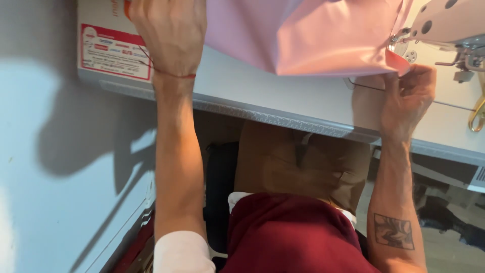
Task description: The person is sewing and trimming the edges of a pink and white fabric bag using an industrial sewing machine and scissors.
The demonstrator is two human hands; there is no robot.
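Head view, looking down: pink cloth (pixel 308 35) lies on a white surface (pixel 283 98) at a sewing machine (pixel 449 23). The left hand (pixel 169 33) presses the cloth flat; the right hand (pixel 406 96) pinches its corner by the needle. Keeping the edge taut and fingers away from the needle looks wise.

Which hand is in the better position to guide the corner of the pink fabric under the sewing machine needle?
Likely the right hand: it pinches the pink fabric corner beside the sewing machine head. The left hand rests far away, near the table edge.
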